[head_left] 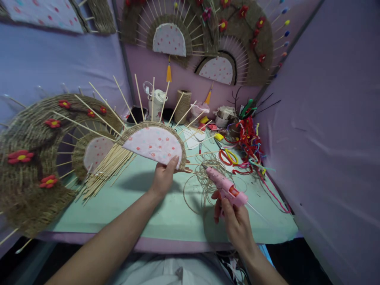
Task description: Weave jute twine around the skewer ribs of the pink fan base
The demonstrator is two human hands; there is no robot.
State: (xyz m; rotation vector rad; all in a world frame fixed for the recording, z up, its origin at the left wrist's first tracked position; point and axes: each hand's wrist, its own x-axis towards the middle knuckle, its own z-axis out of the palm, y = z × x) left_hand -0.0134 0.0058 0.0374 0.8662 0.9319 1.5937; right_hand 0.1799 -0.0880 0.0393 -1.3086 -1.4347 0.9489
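Observation:
My left hand grips the lower right corner of a half-round fan piece, thumb on its front. White cloth with pink dots covers its face, twine edges the curve, and thin wooden sticks fan outward from it. In my right hand is a pink hot glue gun, its nozzle pointing up and left toward the sticks at the fan's right end. A clear glue stick juts from its back. Whether the nozzle touches a stick I cannot tell. Loose twine lies coiled on the table beneath.
A bundle of wooden sticks lies left, beside a large finished fan with red flowers. Scissors, red pipe cleaners and a twine spool sit toward the back and right. More fans hang on the wall.

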